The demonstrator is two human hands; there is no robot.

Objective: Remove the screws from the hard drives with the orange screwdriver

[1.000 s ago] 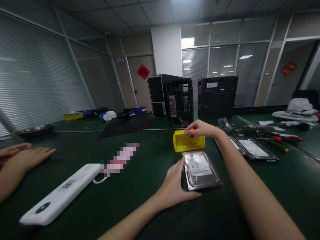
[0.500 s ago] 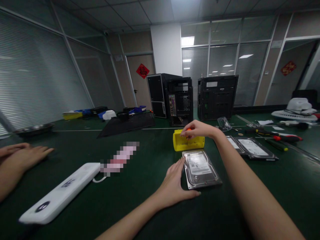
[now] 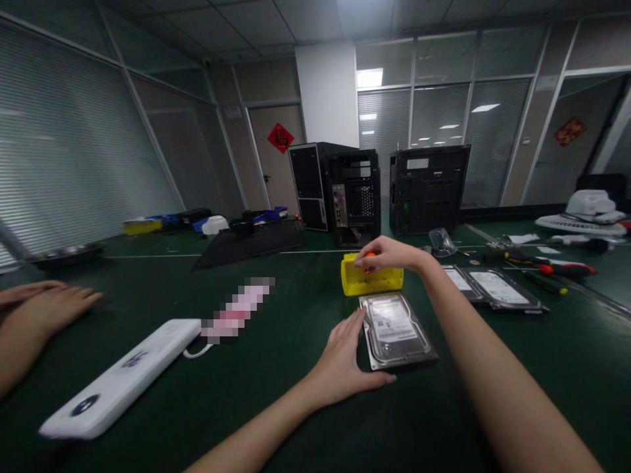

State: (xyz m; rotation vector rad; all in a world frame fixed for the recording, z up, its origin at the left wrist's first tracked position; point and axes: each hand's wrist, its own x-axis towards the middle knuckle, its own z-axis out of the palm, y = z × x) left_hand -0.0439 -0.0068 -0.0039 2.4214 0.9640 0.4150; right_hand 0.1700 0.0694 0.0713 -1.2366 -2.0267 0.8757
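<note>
A silver hard drive [image 3: 394, 328] with a white label lies flat on the dark green table. My left hand [image 3: 342, 361] rests at its left side, fingers spread, fingertips touching the left edge and the thumb by the near edge. Just beyond the drive stands a yellow bin [image 3: 382, 281] with small dark bits inside. Over the bin's left part is my right hand [image 3: 387, 255], its fingers closed round an orange-handled tool [image 3: 371, 255]; the tool's lower part is hidden.
Two more hard drives [image 3: 500, 289] lie to the right, near pliers and screwdrivers [image 3: 566, 269]. Computer cases [image 3: 428, 190] stand behind. A white power bank [image 3: 123, 378] with a cable is at the left, near another person's hands [image 3: 54, 309].
Both my hands keep nearly the same places, the left at the drive and the right over the yellow bin. The view has shifted very slightly.
</note>
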